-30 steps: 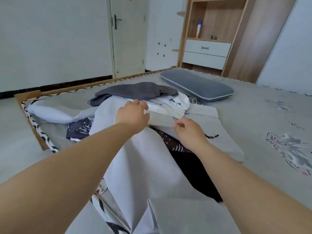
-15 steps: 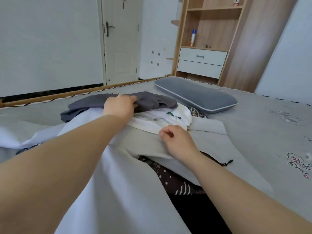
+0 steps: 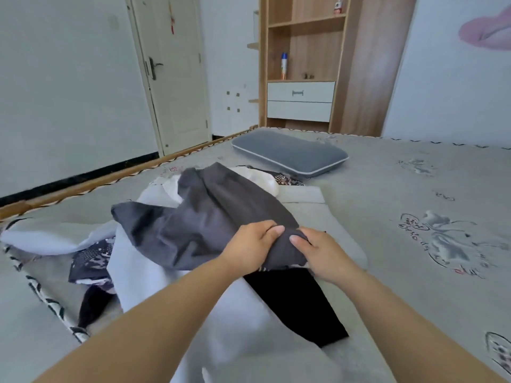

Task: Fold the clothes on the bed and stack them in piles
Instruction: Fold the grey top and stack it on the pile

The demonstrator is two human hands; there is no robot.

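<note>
Bedtop: hands bunch crumpled dark-grey garment.

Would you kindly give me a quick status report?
Left hand and right hand both grip the dark grey garment. Unfolded, atop clothes pile. Nothing blocking.

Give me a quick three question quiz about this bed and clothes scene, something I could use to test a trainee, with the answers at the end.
1. True or false: both hands have a grip on the dark grey garment.
2. Which lies nearest the wooden shelf unit: A the black garment, B the grey pillow, C the white garment?
3. Fill in: the blue-capped spray can stands on the shelf above the two white ____.

Key: 1 true, the left hand and right hand both pinch its near edge. 2 B. 3 drawers.
</note>
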